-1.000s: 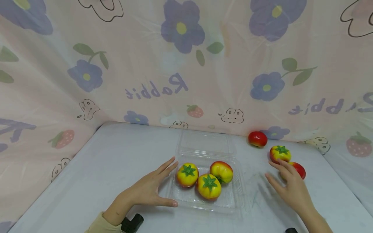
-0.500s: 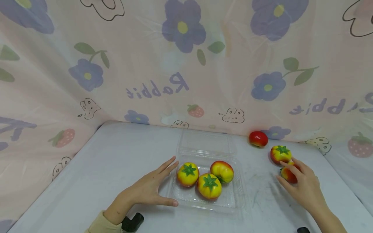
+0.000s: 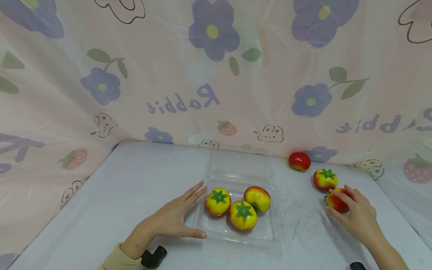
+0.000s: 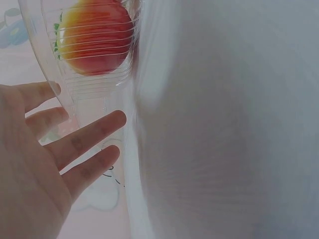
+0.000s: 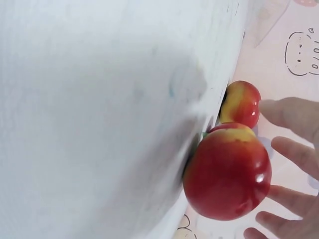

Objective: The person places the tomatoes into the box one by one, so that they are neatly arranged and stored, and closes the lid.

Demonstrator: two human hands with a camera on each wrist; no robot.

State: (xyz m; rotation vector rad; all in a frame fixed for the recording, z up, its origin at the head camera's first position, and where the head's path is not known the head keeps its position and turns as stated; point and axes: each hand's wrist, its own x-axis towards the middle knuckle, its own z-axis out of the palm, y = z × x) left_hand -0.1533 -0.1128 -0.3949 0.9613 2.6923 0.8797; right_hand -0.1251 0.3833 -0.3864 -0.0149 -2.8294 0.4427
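Observation:
A clear plastic clamshell box (image 3: pixel 216 235) lies with its lid open on the white table. Inside are three red-and-yellow tomatoes with green star-shaped tops, one of them the front tomato (image 3: pixel 242 216). My left hand (image 3: pixel 172 219) spreads its thumb and fingers at the box's left side; in the left wrist view the fingers (image 4: pixel 87 139) are at the box wall. On the right, my right hand (image 3: pixel 359 213) reaches over a tipped tomato (image 3: pixel 337 202), fingers spread around it. In the right wrist view that tomato (image 5: pixel 227 174) sits beside the extended fingers (image 5: pixel 291 201).
Behind the tipped tomato stands another tomato (image 3: pixel 325 179), and a redder one (image 3: pixel 299 161) lies near the back edge. The box lid (image 3: pixel 239 165) leans back toward the patterned curtain (image 3: pixel 168 67). A black wrist mount (image 3: pixel 153 257) is on the left wrist.
My right hand has moved right and around the tipped tomato, which shows more fully between thumb and fingers. The left hand and the box have stayed in place.

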